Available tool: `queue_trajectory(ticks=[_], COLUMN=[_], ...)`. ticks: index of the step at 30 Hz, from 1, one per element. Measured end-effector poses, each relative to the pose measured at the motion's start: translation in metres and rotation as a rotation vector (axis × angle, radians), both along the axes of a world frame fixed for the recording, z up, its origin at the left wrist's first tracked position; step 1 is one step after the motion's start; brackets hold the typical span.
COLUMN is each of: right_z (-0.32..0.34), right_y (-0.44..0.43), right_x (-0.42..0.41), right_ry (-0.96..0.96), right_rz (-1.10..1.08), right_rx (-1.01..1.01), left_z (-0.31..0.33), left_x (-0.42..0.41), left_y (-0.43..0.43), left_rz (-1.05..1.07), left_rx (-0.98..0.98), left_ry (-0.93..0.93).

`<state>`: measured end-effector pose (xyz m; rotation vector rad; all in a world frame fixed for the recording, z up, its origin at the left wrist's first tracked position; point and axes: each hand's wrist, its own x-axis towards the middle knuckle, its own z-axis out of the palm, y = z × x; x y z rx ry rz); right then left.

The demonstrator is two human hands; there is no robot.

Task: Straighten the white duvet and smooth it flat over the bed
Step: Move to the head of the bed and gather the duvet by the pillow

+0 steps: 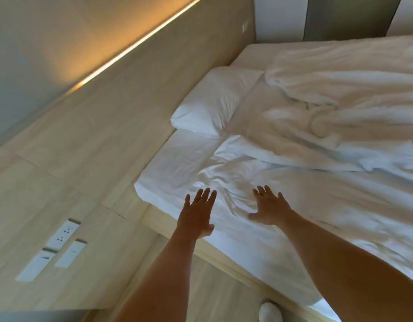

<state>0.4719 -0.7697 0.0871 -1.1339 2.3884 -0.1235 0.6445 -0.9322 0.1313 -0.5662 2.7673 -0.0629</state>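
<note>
The white duvet (328,117) lies rumpled and bunched across the middle and far side of the bed, with a folded edge near the pillow. Nearer me the cloth (235,177) is flatter but creased. My left hand (197,213) reaches out with straight fingers over the near corner of the bed; whether it touches the cloth I cannot tell. My right hand (269,206) lies flat with spread fingers on the creased cloth. Neither hand holds anything.
A white pillow (212,101) lies at the head of the bed against the pale wood headboard wall (107,135). Wall sockets and switches (61,247) sit at the lower left. The wooden bed frame edge (224,254) runs below my arms; a white slipper (270,312) is on the floor.
</note>
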Motion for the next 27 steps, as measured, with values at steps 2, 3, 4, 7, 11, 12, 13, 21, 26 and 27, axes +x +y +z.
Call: queue_trajectory(ticks=[2,3,4,7,11,12,13,21,26,27], right_z=[-0.019,-0.025,-0.033,-0.06,-0.095,-0.104,-0.113,-0.198,-0.232,-0.237], right_y=[-0.023,-0.034,-0.042,-0.062,-0.087,-0.093,-0.098,-0.144,-0.151,-0.151], right_x=[-0.01,-0.015,-0.019,-0.025,-0.029,-0.028,-0.027,-0.026,-0.048,-0.053], right_ry=[-0.013,-0.019,-0.027,-0.046,-0.028,-0.023,-0.019,0.077,0.195,0.225], right_rz=[-0.027,-0.031,-0.037,-0.082,-0.158,-0.184,-0.21,-0.417,-0.479,-0.5], right_rx=[0.027,0.036,0.046,0.081,0.115,0.126,0.139,0.047,-0.037,-0.071], left_z=[-0.014,-0.022,-0.031,-0.057,-0.104,-0.117,-0.131,-0.24,-0.275,-0.275], left_x=[-0.016,-0.024,-0.031,-0.048,-0.075,-0.083,-0.092,-0.171,-0.225,-0.234], left_y=[-0.033,-0.048,-0.061,-0.089,-0.132,-0.143,-0.152,-0.193,-0.195,-0.196], left_rz=[-0.013,-0.023,-0.04,-0.092,-0.196,-0.23,-0.267,-0.541,-0.62,-0.634], left_rx=[0.004,0.013,0.021,0.02,0.011,0.013,0.014,0.075,0.092,0.105], left_ry=[0.021,0.024,0.018,-0.005,-0.01,-0.002,0.012,0.18,0.293,0.328])
